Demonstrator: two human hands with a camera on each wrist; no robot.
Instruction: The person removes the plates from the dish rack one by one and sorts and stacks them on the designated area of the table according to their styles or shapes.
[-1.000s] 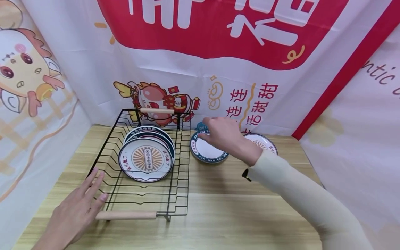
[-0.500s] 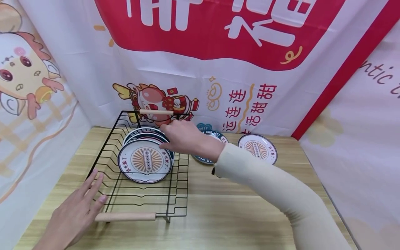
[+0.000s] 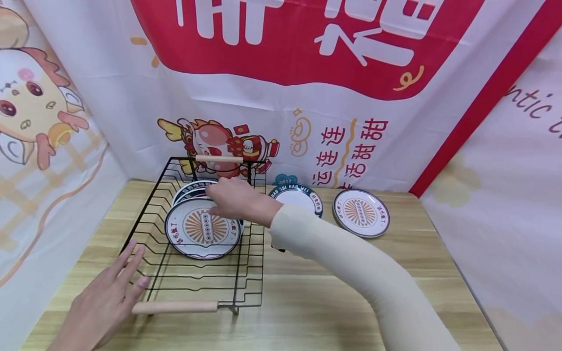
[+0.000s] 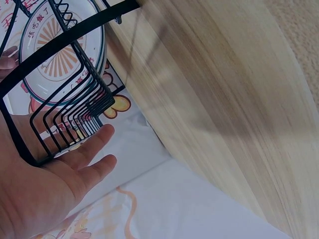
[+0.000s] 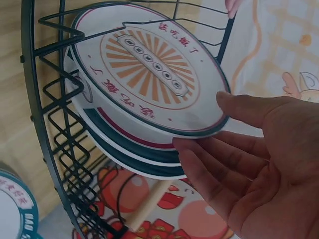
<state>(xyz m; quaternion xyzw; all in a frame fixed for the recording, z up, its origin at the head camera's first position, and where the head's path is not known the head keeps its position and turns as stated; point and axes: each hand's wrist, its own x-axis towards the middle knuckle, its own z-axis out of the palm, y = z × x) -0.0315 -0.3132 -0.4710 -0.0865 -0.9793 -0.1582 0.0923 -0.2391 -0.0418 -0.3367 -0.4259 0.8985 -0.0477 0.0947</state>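
Observation:
A black wire dish rack with wooden handles [image 3: 175, 306] stands on the left of the table. Several round plates lean in it. The front plate [image 3: 193, 240] is white with an orange sunburst; green-rimmed plates [image 5: 144, 149] stand behind it. My right hand [image 3: 239, 199] pinches the front plate at its upper right edge, thumb on its face and fingers behind, as the right wrist view shows. My left hand [image 3: 103, 297] rests against the rack's left front side with fingers extended; in the left wrist view, its fingers [image 4: 99, 172] lie loose beside the wires.
Right of the rack, a green-rimmed plate [image 3: 293, 196] lies on the wooden table [image 3: 329, 302], partly hidden by the right sleeve. Farther right lies a white sunburst plate [image 3: 362, 213]. Printed cloth [image 3: 281, 109] hangs behind the table and at both sides.
My right hand has moved left from above the green-rimmed plate on the table to the front plate in the rack and pinches it. The left hand has stayed at the rack.

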